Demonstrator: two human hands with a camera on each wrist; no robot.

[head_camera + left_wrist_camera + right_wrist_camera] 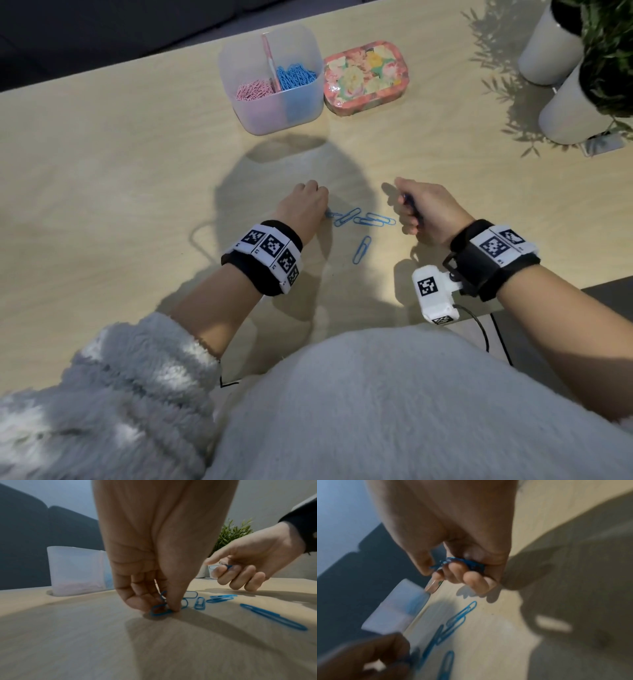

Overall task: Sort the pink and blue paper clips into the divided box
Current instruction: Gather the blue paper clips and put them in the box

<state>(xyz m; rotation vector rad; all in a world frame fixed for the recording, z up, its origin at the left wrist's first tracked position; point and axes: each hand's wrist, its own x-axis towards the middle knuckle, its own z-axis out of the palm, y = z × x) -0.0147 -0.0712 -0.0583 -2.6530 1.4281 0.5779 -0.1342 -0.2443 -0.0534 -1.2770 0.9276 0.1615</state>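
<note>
The translucent divided box stands at the far middle of the table, pink clips in its left half and blue clips in its right. Several loose blue paper clips lie between my hands, one a little nearer me. My left hand reaches down and pinches a blue clip against the table with thumb and fingertips. My right hand hovers just right of the loose clips, its fingers curled round a small bunch of blue clips.
A floral tin sits right of the box. Two white pots with green plants stand at the far right. The table's near edge and a black cable lie beside my right forearm. A dark sofa runs behind the table.
</note>
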